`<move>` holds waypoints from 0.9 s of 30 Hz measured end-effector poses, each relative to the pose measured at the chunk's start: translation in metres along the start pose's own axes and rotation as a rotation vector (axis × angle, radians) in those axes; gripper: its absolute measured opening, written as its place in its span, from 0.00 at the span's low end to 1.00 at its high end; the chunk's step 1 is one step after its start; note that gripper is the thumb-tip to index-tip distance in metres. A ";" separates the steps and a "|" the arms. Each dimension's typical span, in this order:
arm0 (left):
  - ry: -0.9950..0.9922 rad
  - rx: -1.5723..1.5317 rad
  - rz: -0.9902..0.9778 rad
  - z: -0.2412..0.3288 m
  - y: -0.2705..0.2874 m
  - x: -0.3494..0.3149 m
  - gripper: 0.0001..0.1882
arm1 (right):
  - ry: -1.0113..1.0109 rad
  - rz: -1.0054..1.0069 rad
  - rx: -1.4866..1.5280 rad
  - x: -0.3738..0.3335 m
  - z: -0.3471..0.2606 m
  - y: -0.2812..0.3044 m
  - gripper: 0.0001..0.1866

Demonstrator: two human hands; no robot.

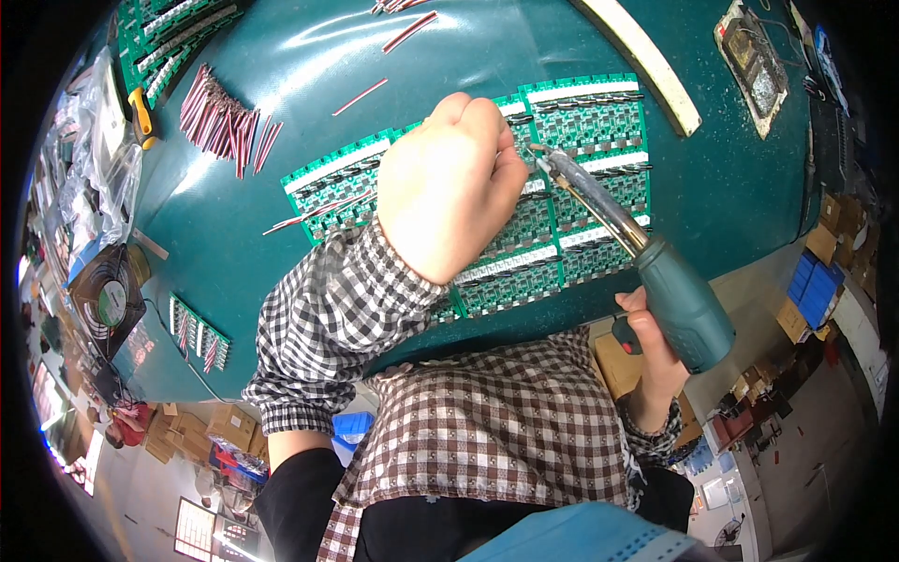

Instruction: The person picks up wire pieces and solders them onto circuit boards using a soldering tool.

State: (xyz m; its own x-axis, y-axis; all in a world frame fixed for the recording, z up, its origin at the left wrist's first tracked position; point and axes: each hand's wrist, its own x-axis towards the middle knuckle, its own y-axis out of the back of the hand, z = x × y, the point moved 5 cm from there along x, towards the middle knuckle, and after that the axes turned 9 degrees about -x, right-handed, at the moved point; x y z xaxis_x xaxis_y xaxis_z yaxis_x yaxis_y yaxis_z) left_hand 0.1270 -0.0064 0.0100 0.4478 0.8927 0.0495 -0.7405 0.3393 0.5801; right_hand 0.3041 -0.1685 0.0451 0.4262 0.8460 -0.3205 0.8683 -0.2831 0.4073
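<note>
A panel of green circuit boards (595, 131), with rows of white strips and black parts, lies in front of me. Over its middle is my left hand (448, 192), its fingers curled together in a pinch close to the boards. What they hold is hidden by the hand. Thin red-and-white wires (323, 214) cross the panel's left part, near my left wrist. My right hand (653, 351) grips the handle of a dark green soldering gun (682, 304). The gun's metal tip points up and left, close to the boards beside my left fingertips.
A pile of red-and-white wires (220, 117) lies at the far left, near a yellow-handled screwdriver (141, 117). More boards (154, 37) are stacked behind. A small board (198, 332) and a fan (110, 302) are at the left. A pale curved strip (655, 66) and a dirty tray (752, 70) sit far right.
</note>
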 end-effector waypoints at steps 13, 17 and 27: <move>0.104 0.023 -0.035 0.011 0.003 -0.002 0.05 | 0.265 0.470 0.145 0.023 -0.031 0.084 0.24; 0.060 0.016 -0.051 0.017 0.000 -0.004 0.05 | 0.435 0.823 0.138 0.047 -0.024 0.125 0.15; -0.010 0.062 0.004 0.021 0.005 -0.012 0.04 | 0.381 0.777 -0.007 0.080 -0.012 0.116 0.11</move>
State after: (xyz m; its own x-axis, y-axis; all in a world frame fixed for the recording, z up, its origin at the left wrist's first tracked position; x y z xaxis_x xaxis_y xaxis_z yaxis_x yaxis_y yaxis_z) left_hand 0.1283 -0.0221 0.0287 0.4501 0.8910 0.0602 -0.7099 0.3161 0.6294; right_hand 0.4361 -0.1286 0.0774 0.7831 0.5078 0.3590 0.3636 -0.8422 0.3981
